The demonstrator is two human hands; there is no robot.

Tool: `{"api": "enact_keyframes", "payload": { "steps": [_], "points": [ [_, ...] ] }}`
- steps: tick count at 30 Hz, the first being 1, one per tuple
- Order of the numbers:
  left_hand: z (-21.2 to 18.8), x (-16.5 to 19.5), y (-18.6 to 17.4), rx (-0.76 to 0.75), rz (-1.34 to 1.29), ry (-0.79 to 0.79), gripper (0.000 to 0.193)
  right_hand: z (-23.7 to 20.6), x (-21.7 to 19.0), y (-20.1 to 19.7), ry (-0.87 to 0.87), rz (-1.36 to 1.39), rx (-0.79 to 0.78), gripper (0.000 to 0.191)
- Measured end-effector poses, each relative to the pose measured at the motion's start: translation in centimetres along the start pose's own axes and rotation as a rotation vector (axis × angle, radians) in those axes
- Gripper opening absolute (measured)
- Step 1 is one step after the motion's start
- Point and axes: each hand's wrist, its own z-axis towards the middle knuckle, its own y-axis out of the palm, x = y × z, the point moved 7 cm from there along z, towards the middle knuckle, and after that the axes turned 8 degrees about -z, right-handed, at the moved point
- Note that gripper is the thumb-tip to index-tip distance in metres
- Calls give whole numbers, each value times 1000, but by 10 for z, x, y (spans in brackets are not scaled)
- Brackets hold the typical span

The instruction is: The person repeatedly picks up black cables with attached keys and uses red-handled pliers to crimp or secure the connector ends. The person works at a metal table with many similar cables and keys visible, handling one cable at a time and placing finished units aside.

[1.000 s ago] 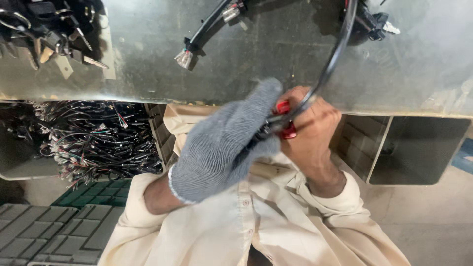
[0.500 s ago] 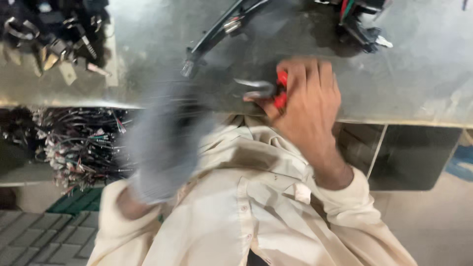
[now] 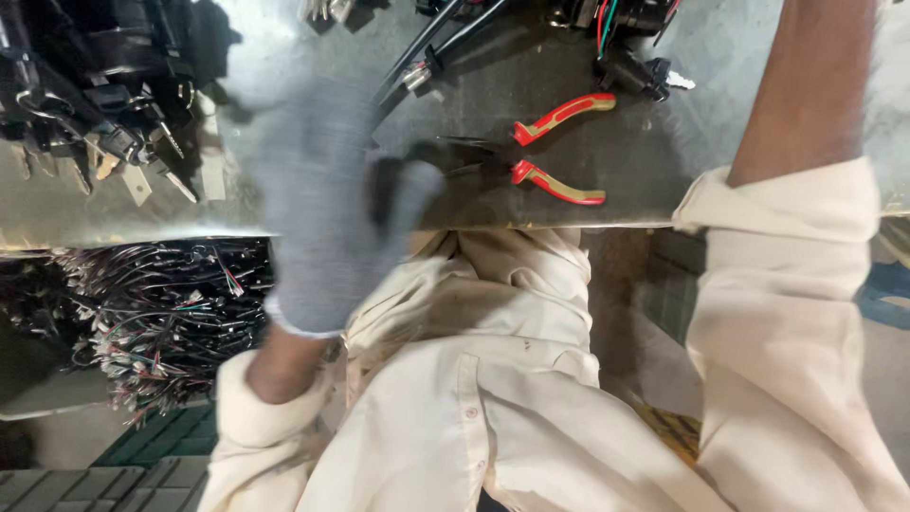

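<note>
Head view: a grey metal counter (image 3: pixel 569 204) runs across the top, and its front edge cuts straight across just above the person's cream shirt (image 3: pixel 474 379). Most of the free space is mid-counter, around the pliers (image 3: pixel 531 156). The far left is crowded with black parts and keys (image 3: pixel 95 123), and cables (image 3: pixel 427 57) come in from the top. Below the edge on the left there's a bin of wire bundles (image 3: pixel 161 313).

The pliers lie flat on the counter near the front edge, red handles spread apart and pointing right, tips toward the left hand (image 3: pixel 322 199). That hand wears a grey glove and is blurred; its fingers look loosely curled with nothing in them, the thumb side just beside the plier tips. Can't tell if they touch. The right arm (image 3: pixel 806 85) reaches past the top edge, so its hand is out of view.
</note>
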Motion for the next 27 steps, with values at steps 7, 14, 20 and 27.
{"api": "enact_keyframes", "payload": {
  "steps": [7, 14, 20, 27],
  "points": [
    [-16, 46, 21, -140, -201, 222, 58, -2, 16, -16, -20, 373, -20, 26],
    [4, 58, 2, -87, -174, 263, 49, -68, -21, -76, -396, 774, -155, 18],
    [15, 88, 7, -9, -753, 438, 57, -117, -44, -139, -967, 989, -497, 11],
    [-27, 101, 56, -897, -1553, 95, 29, -82, -34, -71, -453, 1179, -114, 14]
  ]
}}
